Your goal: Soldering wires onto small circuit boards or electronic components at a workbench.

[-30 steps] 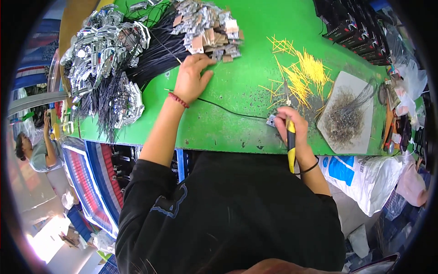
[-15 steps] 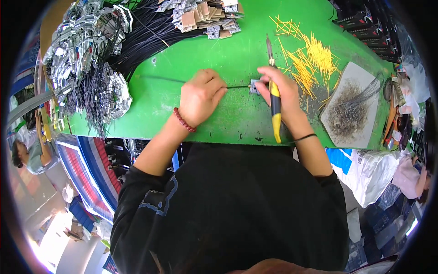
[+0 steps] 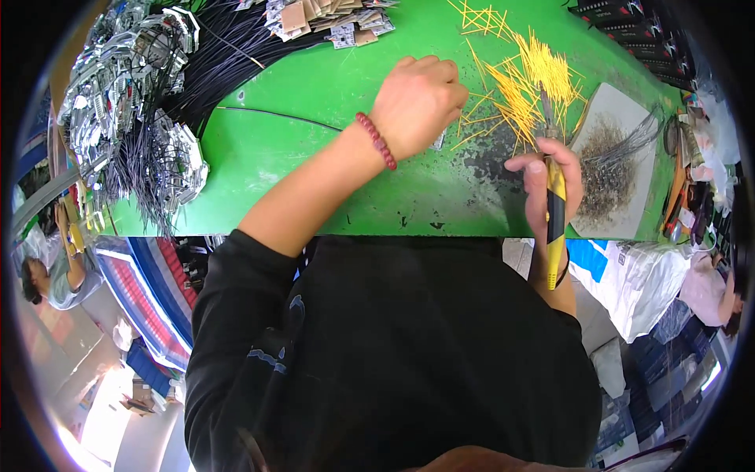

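My right hand (image 3: 562, 177) grips a soldering iron (image 3: 556, 206) with a yellow-and-black handle, its metal tip pointing away from me over the yellow sticks. My left hand (image 3: 421, 102) is above the table, back up and fingers curled, close to the pile of thin yellow sticks (image 3: 515, 94). Whatever may be in its fingers is hidden. A black cable (image 3: 295, 119) lies on the green table and runs beneath my left wrist. Beside that hand, a small circuit board (image 3: 439, 141) shows only in part.
On the left are heaped silvery parts with black wires (image 3: 130, 86). Black cables ending in small boards (image 3: 326, 20) lie at the back. A pale slab (image 3: 629, 208) with dark residue and fine wires is at right. Black boxes (image 3: 629, 35) stack at far right.
My left hand has left the cable and moved right and away from me, toward the yellow sticks. My right hand has shifted right and nearer with the soldering iron, away from the board.
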The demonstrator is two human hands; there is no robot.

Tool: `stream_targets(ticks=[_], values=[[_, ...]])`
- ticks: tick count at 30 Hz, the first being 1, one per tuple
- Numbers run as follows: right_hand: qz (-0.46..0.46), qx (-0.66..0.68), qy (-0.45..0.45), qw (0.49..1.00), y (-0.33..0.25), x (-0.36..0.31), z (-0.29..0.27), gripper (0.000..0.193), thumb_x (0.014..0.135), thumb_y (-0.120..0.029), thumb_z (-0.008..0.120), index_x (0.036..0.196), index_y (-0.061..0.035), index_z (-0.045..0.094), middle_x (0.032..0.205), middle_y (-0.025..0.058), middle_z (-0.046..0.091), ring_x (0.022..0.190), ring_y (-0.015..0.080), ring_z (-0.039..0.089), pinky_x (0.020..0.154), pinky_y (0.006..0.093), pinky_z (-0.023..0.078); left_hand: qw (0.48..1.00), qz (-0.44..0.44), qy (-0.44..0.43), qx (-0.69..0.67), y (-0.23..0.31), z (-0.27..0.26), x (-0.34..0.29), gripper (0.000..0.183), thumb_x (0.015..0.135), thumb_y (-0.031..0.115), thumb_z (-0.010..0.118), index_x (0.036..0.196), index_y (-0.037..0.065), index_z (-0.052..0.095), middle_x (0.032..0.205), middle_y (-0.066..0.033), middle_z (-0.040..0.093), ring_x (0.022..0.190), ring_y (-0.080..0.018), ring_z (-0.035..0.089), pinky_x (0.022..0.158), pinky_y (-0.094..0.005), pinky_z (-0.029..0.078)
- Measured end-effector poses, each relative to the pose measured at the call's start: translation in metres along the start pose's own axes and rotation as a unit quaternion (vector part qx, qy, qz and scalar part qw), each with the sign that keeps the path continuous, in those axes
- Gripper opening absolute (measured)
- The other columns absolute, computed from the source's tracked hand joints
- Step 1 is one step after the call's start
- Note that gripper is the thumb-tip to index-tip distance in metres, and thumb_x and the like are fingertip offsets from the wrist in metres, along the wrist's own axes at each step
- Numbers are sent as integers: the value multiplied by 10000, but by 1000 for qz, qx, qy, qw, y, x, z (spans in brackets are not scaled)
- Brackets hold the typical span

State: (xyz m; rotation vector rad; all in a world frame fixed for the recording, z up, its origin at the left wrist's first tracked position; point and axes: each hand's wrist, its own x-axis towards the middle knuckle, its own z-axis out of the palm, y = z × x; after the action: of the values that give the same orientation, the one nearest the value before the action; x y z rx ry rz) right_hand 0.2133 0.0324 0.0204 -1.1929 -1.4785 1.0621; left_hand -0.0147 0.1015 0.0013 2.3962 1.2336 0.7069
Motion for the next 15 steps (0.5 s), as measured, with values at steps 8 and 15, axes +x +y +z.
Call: stream_targets(ticks=[8, 15], values=[[-12, 7, 8, 1000, 4, -4, -5, 265, 965, -164, 572, 1161, 5, 519, 769, 100, 681, 714, 120, 635, 652, 232, 465, 999, -32, 21, 7, -5, -14, -10, 102, 795, 111, 677, 831, 82, 586, 859, -82, 624, 808, -287, 609, 699, -420, 480], [12, 45, 19, 999, 10, -4, 8, 302, 962, -228, 574, 1178, -23, 523, 748, 81, 691, 541, 24, 428, 506, 186, 355, 999, 23, 9, -27, 3, -9, -6, 105, 738, 121, 706, 817, 99, 639, 877, -49, 618, 869, -255, 602, 725, -375, 482]])
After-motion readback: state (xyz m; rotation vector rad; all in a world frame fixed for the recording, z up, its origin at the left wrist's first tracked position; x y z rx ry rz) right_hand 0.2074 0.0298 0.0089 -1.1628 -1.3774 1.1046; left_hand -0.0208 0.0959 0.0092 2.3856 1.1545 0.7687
